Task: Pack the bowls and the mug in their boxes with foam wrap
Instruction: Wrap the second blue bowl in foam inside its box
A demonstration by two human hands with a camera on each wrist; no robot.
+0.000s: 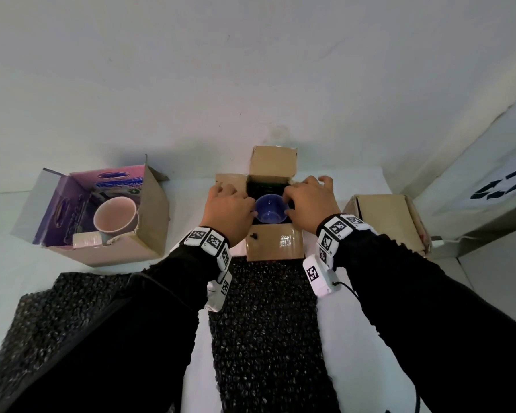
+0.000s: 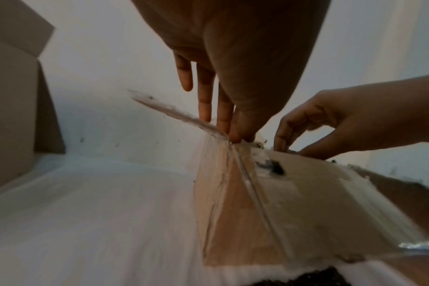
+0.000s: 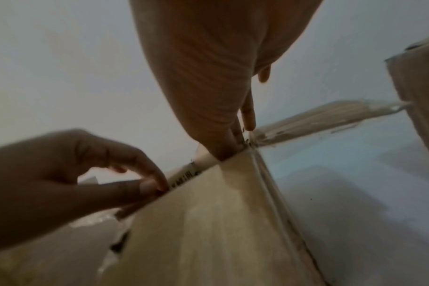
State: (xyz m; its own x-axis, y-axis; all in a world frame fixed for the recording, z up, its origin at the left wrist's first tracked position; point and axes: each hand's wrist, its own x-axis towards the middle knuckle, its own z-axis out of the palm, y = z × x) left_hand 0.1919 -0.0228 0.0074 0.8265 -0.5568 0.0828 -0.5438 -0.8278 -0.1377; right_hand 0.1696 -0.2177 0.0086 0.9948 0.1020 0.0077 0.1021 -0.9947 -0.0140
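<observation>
A blue bowl (image 1: 269,210) sits inside the open brown box (image 1: 274,244) in the middle, with black foam lining the box around it. My left hand (image 1: 239,208) reaches in at the bowl's left rim and my right hand (image 1: 298,201) at its right rim; thumb and fingers pinch there. In the left wrist view the left hand's fingers (image 2: 206,104) point down at the box corner. The right wrist view shows the right hand (image 3: 235,133) dipping into the box (image 3: 208,222). A pink mug (image 1: 115,217) stands in the purple box (image 1: 57,210) at the left.
A closed brown box (image 1: 390,219) lies to the right. Two sheets of black foam wrap (image 1: 265,323) (image 1: 57,308) are spread at the front. A small white roll (image 1: 87,239) lies in the purple box. A grey bin (image 1: 489,180) stands far right, with the wall close behind.
</observation>
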